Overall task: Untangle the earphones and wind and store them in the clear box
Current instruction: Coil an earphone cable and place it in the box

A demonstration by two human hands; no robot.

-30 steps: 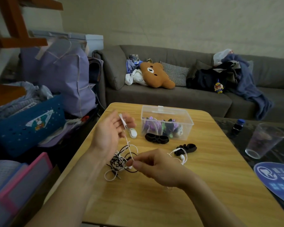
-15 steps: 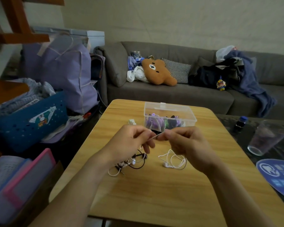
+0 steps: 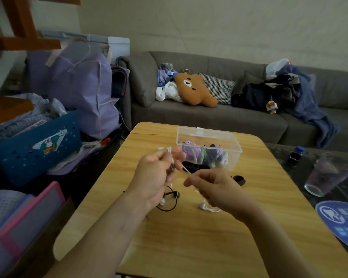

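Above the middle of the wooden table (image 3: 189,237), both hands hold a white earphone cable (image 3: 186,170). My left hand (image 3: 157,175) grips several turns of it, with the cable's end poking out above the fingers. My right hand (image 3: 211,183) pinches the taut strand a short way to the right. The white earbuds (image 3: 202,206) trail on the table under my right hand. A tangled black earphone (image 3: 170,201) lies below my left hand. The clear box (image 3: 209,137) stands open just behind the hands, with purple, green and black wound earphones inside.
Two black cable bundles lie by the box, one in front of it (image 3: 193,167), one to the right (image 3: 239,179). A clear drinking glass (image 3: 327,173) and a dark small bottle (image 3: 295,156) stand on the dark table to the right. A grey sofa (image 3: 209,115) is behind; bags and baskets crowd the left.
My right hand has moved down and right, drawing the white strand taut away from my left hand. My left hand has turned and lifted slightly with the cable wrapped in its fingers.
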